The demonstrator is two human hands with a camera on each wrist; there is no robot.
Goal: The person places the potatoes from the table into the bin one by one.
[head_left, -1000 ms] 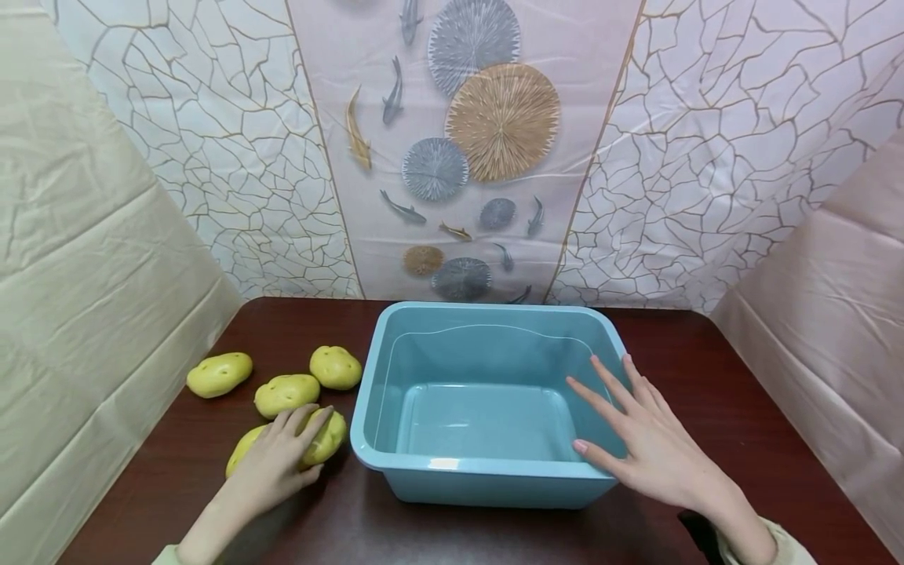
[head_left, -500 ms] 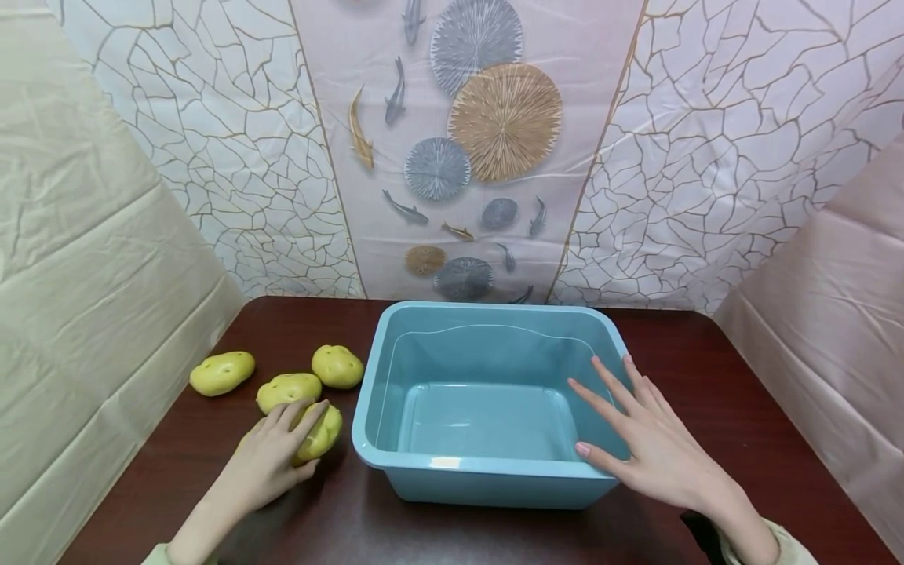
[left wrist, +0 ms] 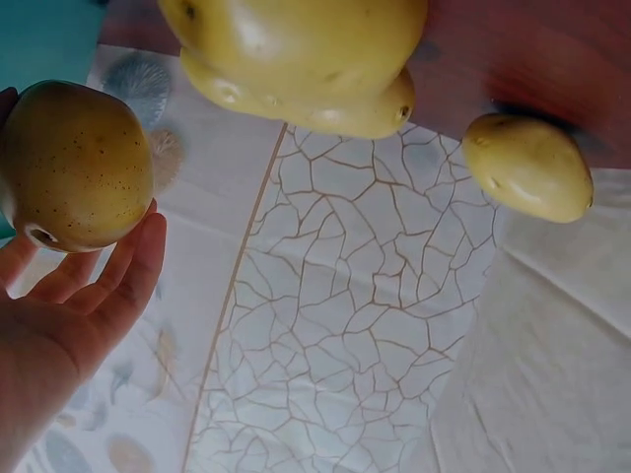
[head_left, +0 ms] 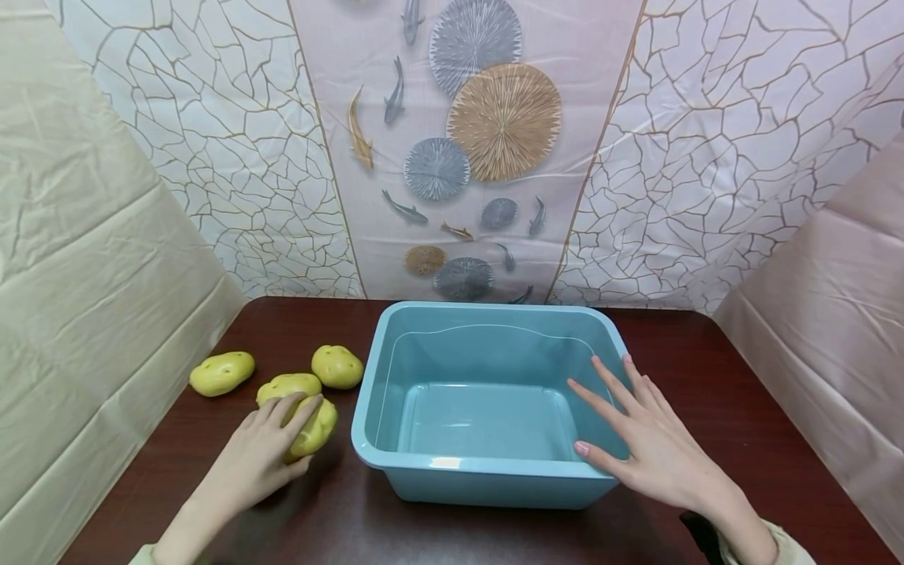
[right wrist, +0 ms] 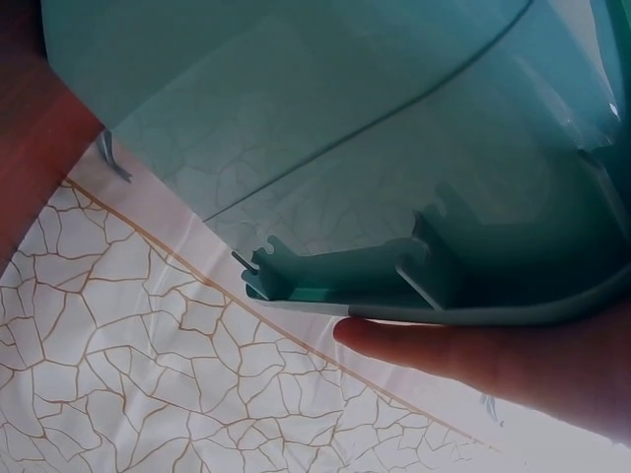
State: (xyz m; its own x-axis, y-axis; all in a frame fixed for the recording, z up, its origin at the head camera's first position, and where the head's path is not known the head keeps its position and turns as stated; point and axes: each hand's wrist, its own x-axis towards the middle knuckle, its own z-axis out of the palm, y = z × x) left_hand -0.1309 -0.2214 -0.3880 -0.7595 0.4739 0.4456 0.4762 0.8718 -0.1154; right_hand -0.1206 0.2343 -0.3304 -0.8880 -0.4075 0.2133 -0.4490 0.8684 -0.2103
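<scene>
In the head view my left hand point(head_left: 257, 447) grips a yellow potato point(head_left: 315, 430) from above, left of the light-blue tub point(head_left: 487, 490). The left wrist view shows the same potato point(left wrist: 74, 168) speckled with dark dots, fingers point(left wrist: 138, 261) curled beneath it. Just behind the held potato lies another potato point(head_left: 288, 384), partly covered by it. My right hand point(head_left: 653, 447) lies over the tub's right front corner with its fingers spread. One finger point(right wrist: 434, 350) runs along the rim in the right wrist view.
A potato point(head_left: 337, 366) lies close to the tub's left wall, and one more potato point(head_left: 222, 373) sits near the table's left edge. The tub stands mid-table on dark wood point(head_left: 424, 541). Patterned cloth point(head_left: 452, 157) hangs behind, with plain cloth along both sides.
My left hand has shifted left and slightly up in the head view, taking the potato along. A potato seen beside that hand earlier is now hidden. The right hand stays put.
</scene>
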